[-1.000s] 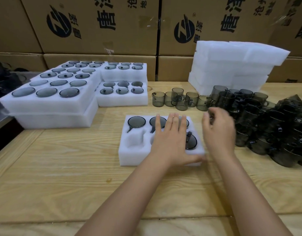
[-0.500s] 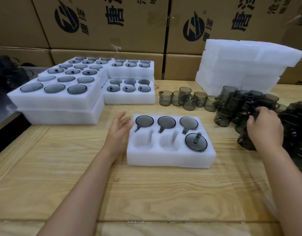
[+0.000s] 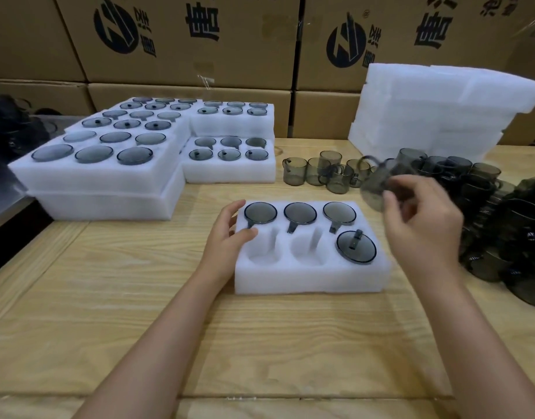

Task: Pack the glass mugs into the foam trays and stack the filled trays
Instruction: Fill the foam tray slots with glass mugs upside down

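Half a second before, the right hand was down in the pile of mugs at the right. Now it is raised above the table, and its grip is closed on one smoky glass mug, which is pinched between thumb and fingers. The mug is blurred. It hangs in the air just beyond the back right corner of the foam tray.

The left hand was beside the tray, apart from it. Now it touches the tray's left edge, with the thumb lying on the top near the front left pocket. Its grip is loose and has hold of nothing.

The tray is unchanged: three mugs in the back row, one in the front right pocket, and the two other front pockets empty.

The cardboard boxes behind carry a round black logo and large black Chinese characters, cut off by the upper edge. The big one looks like 唐; the smaller ones are too blurred to read.
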Demonstrator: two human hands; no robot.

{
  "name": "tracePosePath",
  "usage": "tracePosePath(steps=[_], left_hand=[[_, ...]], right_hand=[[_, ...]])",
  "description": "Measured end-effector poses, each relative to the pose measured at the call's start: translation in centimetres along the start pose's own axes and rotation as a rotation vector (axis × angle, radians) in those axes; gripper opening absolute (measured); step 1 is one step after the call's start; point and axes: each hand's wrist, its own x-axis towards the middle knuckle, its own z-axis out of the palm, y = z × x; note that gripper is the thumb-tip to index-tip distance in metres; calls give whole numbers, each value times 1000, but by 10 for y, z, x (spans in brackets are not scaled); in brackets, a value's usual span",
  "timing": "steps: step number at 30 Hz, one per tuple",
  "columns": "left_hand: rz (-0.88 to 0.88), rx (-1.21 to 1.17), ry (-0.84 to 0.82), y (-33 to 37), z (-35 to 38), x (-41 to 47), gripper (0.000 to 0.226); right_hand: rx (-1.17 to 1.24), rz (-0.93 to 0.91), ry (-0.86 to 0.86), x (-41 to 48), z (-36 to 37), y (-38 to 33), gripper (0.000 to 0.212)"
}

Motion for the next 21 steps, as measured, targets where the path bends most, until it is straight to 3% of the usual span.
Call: tracePosePath(steps=[5,9,16,21], left_hand=[[246,220,92,21,-3,-12,48],[409,351,-88,40,9,-27,47],[454,673,-318,46,24,-38,51],[458,744,-323,43,28,-36,51]], right_hand=[[203,-53,-209,-30,11,-28,20],[232,-88,-302,-41,13,-29,19],[131,-155,-156,-47,19,-33,12],[334,48,-346,-55,25,-41,13]])
